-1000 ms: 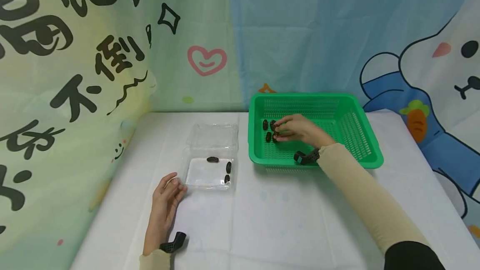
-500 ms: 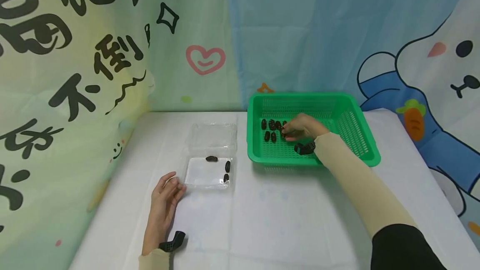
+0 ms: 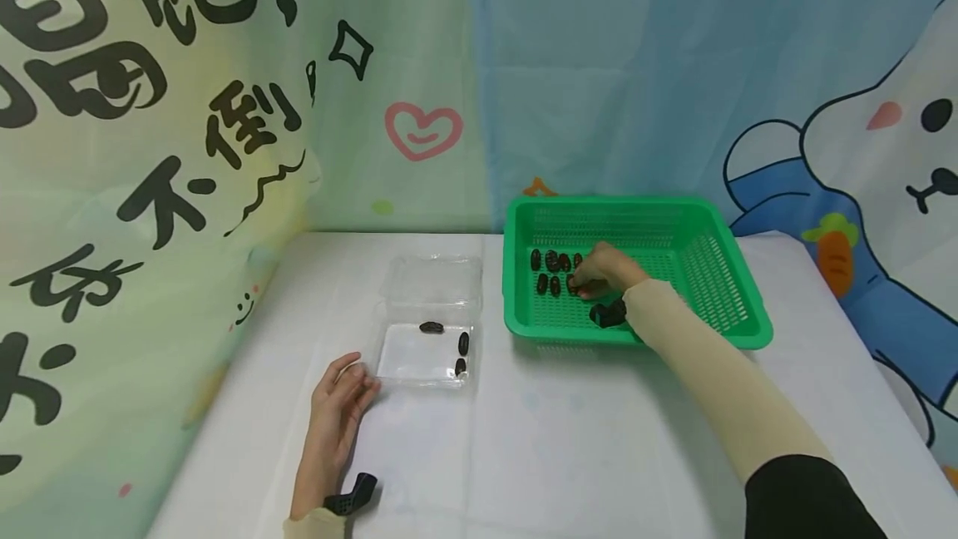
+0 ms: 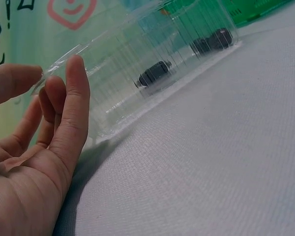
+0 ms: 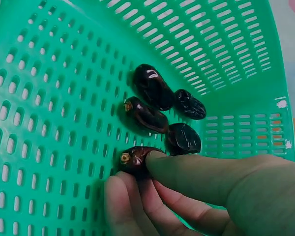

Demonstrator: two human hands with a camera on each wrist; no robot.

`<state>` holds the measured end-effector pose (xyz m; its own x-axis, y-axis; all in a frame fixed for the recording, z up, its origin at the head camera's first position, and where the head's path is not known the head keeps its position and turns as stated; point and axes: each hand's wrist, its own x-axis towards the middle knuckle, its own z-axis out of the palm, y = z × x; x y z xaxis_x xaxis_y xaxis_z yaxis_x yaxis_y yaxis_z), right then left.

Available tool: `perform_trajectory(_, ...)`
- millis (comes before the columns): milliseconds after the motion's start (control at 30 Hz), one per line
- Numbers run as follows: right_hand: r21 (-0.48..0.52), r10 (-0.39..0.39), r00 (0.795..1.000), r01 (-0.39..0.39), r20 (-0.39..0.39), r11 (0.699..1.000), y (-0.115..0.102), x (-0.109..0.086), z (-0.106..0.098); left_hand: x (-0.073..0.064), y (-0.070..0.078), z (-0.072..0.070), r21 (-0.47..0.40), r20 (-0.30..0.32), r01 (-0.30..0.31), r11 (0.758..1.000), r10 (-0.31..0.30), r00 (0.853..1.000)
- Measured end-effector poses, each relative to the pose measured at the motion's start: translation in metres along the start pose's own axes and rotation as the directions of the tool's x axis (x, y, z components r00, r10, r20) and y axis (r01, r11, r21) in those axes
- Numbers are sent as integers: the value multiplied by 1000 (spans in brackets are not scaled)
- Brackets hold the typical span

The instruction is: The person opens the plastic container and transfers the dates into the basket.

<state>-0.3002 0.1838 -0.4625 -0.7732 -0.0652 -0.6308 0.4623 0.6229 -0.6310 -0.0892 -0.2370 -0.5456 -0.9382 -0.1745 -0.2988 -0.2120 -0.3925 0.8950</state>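
Note:
My right hand [image 3: 608, 268] reaches into the green basket [image 3: 636, 335], its thumb and fingers pinching a dark, shiny date [image 5: 133, 161] with a stem cap. Other dates [image 5: 146, 118] lie close beside it on the basket floor; in the head view they form two short rows [image 3: 552, 261] at the left side. My left hand [image 3: 340, 402] is at the near left corner of a clear plastic box [image 3: 419, 379], whose edge sits between thumb and index finger [image 4: 19, 81]. Inside the box, 3 dates show: one at the back [image 3: 432, 328], two along the right side [image 3: 463, 344].
The box's clear lid [image 3: 437, 279] stands open toward the back. A white cloth [image 3: 539, 456] covers the table, and a printed curtain [image 3: 554, 73] hangs right behind it. The basket is to the right of the box, its rear rim near the curtain.
My right hand has shifted a little to the right inside the basket, uncovering more dates on its left. The left hand stays at the box corner. The head view has tilted slightly.

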Motion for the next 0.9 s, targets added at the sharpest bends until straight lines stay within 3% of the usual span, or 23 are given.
perform_trajectory(200, 26, 6, 999, -7, 39, 1000, -1, 0, 2, 0, 0, -2, 2, 2, -10, 1000, 10, 1000)
perform_trajectory(467, 47, -6, 999, 4, 53, 999, 1, -1, 2, 1, -2, -1, -11, -29, 29, 1000, -30, 999)
perform_trajectory(900, 65, -46, 997, 43, 54, 997, 1, -4, 4, -1, 3, 0, -46, 13, 3, 999, -2, 1000)
